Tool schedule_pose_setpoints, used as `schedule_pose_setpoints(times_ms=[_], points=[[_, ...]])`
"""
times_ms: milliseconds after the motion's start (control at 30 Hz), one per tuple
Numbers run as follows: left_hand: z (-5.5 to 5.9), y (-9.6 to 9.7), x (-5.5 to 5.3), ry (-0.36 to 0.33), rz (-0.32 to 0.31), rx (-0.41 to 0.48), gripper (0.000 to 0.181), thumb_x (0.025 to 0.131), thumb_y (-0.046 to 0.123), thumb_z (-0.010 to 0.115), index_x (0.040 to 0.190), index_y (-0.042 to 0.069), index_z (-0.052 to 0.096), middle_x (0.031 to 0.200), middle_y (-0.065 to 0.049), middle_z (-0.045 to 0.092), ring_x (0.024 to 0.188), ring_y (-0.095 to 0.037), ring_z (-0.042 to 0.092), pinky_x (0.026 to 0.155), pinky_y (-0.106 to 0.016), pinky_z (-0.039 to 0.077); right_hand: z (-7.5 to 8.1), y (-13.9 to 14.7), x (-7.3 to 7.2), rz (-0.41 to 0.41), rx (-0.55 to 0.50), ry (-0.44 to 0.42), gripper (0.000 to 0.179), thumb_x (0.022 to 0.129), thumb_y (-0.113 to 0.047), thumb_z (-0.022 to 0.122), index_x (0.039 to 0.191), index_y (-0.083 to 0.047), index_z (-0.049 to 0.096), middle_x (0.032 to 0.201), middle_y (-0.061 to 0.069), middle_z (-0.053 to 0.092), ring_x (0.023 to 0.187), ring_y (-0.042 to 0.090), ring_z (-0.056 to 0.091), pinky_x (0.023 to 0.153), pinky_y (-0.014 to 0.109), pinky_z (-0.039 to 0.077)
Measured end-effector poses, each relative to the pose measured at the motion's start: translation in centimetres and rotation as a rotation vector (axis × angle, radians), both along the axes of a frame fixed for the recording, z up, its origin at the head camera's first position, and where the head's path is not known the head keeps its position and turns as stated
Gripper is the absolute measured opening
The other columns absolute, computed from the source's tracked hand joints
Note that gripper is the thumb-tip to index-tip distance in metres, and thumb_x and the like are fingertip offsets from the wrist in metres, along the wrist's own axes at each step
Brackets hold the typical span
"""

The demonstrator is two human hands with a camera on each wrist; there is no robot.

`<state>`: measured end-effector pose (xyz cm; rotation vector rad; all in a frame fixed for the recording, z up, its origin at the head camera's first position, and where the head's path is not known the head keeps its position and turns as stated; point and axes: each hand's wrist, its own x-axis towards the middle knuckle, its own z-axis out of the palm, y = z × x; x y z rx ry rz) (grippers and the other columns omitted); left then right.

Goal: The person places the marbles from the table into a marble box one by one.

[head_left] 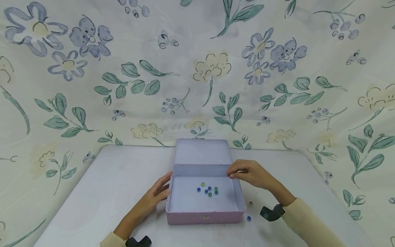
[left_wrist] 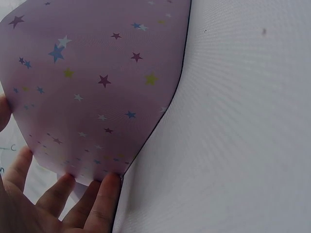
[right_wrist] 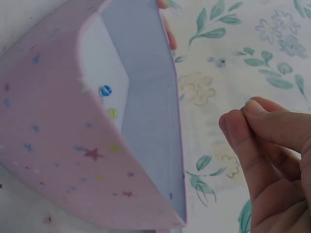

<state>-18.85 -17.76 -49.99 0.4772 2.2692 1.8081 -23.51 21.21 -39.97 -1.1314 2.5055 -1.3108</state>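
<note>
A shallow pink-lilac box (head_left: 206,218) with a star pattern lies with its lid (head_left: 202,151) opened back. Several glass marbles, among them a yellow-green marble (head_left: 202,184) and a blue marble (head_left: 199,189), are grouped on its pale floor. My left hand (head_left: 153,196) rests against the box's left side, fingers spread and extended; in the left wrist view its fingertips (left_wrist: 109,187) touch the starred wall. Above the right rear corner is my right hand (head_left: 251,174), thumb and fingertips pinched together. A tiny greyish edge shows between them in the right wrist view, probably a marble, mostly hidden.
Right of the box, a brownish marble (head_left: 251,203) and another blue marble (head_left: 249,218) lie on the white table (head_left: 129,171). A floral cloth (head_left: 185,85) hangs behind the table and along its sides, close behind the lid.
</note>
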Motion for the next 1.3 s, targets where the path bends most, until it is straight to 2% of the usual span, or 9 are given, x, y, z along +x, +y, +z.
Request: schedule_pose_setpoints(times_ms=[200,333,533,733,967,1300], points=[[-0.2,0.0,-0.1,-0.017,0.013,-0.004,0.060,0.106,0.024,0.048,0.160,0.025,0.021,0.167,-0.018,0.017,0.148,-0.051,0.024,0.109,-0.062,0.042,0.2,-1.8,-1.2,0.070,0.021,0.026,0.017,0.095,-0.013,0.068,0.109,-0.010,0.076,0.107,0.006,0.074,0.098,0.013,0.069,0.085,0.024,0.059],[-0.2,0.1,-0.1,-0.028,0.024,0.001,0.061,0.105,0.024,0.048,0.160,0.026,0.022,0.167,-0.016,0.018,0.148,-0.050,0.025,0.109,-0.062,0.041,0.4,-2.9,-2.0,0.081,0.039,0.037,0.015,0.093,-0.013,0.070,0.106,-0.012,0.077,0.107,0.004,0.074,0.098,0.009,0.068,0.086,0.023,0.058],[-0.1,0.2,-0.1,-0.024,0.018,0.001,0.061,0.106,0.024,0.048,0.160,0.026,0.021,0.167,-0.017,0.018,0.148,-0.051,0.024,0.109,-0.062,0.042,0.5,-4.5,-3.0,0.090,0.055,0.002,0.015,0.091,-0.012,0.072,0.105,-0.012,0.078,0.105,0.003,0.075,0.096,0.009,0.069,0.085,0.025,0.059],[0.0,0.4,0.0,-0.026,0.006,0.006,0.061,0.105,0.023,0.048,0.160,0.024,0.021,0.167,-0.018,0.017,0.148,-0.051,0.024,0.109,-0.061,0.043,-0.2,-5.6,-3.7,0.097,0.105,0.015,0.014,0.091,-0.012,0.072,0.104,-0.012,0.079,0.104,0.002,0.075,0.094,0.007,0.068,0.084,0.023,0.058],[0.0,0.5,0.1,-0.029,0.006,0.010,0.061,0.105,0.023,0.049,0.160,0.024,0.022,0.167,-0.017,0.017,0.148,-0.051,0.025,0.109,-0.060,0.043,-0.9,-7.3,-4.4,0.120,0.151,0.011,0.017,0.092,-0.009,0.071,0.107,-0.004,0.077,0.104,0.004,0.074,0.095,0.009,0.067,0.086,0.021,0.057],[0.1,0.1,-0.1,-0.008,0.008,0.001,0.061,0.106,0.022,0.047,0.160,0.022,0.021,0.166,-0.019,0.017,0.147,-0.052,0.024,0.108,-0.062,0.042,-2.7,-10.0,-4.8,0.147,0.298,0.035,0.016,0.091,-0.002,0.070,0.105,-0.001,0.076,0.099,0.005,0.073,0.090,0.008,0.068,0.083,0.015,0.055]])
